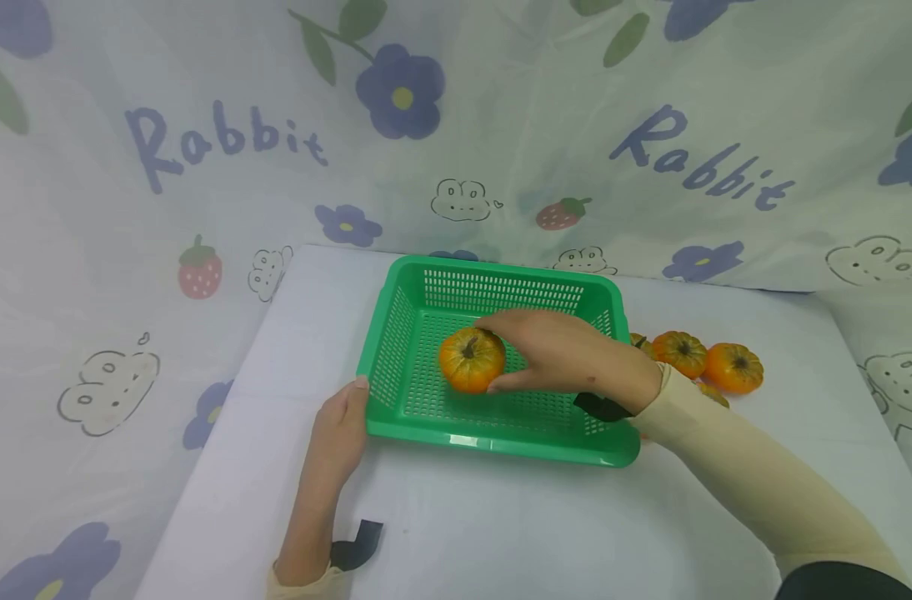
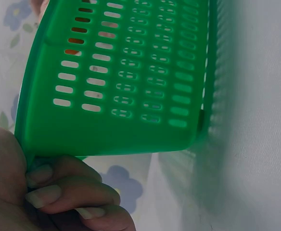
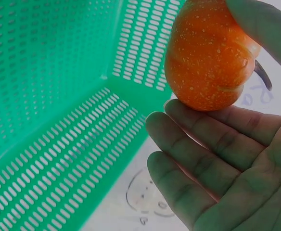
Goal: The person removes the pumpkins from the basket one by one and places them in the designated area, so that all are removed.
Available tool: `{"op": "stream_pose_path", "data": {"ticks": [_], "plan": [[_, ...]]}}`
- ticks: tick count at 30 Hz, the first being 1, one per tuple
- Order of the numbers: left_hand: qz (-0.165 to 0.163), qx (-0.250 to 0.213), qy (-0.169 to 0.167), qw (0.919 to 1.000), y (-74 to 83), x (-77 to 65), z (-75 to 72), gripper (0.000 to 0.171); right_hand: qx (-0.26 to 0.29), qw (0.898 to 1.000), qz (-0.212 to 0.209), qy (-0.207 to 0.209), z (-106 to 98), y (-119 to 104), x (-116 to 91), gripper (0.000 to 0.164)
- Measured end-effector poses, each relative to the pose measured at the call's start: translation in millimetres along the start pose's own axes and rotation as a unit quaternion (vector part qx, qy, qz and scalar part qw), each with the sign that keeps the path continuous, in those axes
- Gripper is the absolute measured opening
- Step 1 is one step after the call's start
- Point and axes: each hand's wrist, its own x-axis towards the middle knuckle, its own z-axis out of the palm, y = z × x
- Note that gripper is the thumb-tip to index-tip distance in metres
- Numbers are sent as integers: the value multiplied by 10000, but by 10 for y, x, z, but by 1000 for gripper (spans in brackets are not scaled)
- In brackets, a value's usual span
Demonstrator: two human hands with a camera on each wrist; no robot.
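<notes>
My right hand (image 1: 557, 350) holds a small orange pumpkin (image 1: 471, 360) with green streaks and a short dark stem, over the inside of a green plastic basket (image 1: 501, 444). In the right wrist view the thumb lies on one side of the pumpkin (image 3: 208, 57) and the fingertips touch the other. Its stem points up in the head view. My left hand (image 1: 334, 437) grips the basket's rim at its near left corner. From the left wrist, curled fingers (image 2: 73, 192) show under the rim, beside the slotted wall (image 2: 107, 130).
Several more small pumpkins (image 1: 734, 368) lie on the white-covered table (image 1: 471, 525) to the right of the basket, partly hidden by the right arm and the basket wall. A patterned cloth (image 1: 501, 100) hangs behind the table.
</notes>
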Motion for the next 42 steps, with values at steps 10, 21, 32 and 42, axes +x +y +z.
{"op": "stream_pose_path", "data": {"ticks": [10, 21, 32, 42], "plan": [[55, 14, -44, 10000, 8, -4, 5, 61, 160, 9991, 239, 320, -94, 99, -291, 83], [29, -24, -68, 10000, 26, -2, 11, 61, 166, 9971, 616, 425, -108, 158, -583, 83], [-38, -43, -45, 10000, 18, 0, 27, 61, 527, 9899, 1121, 692, -109, 321, -954, 87], [-113, -3, -40, 9999, 56, -23, 8, 59, 922, 9789, 1446, 1114, -70, 484, -1277, 85]]}}
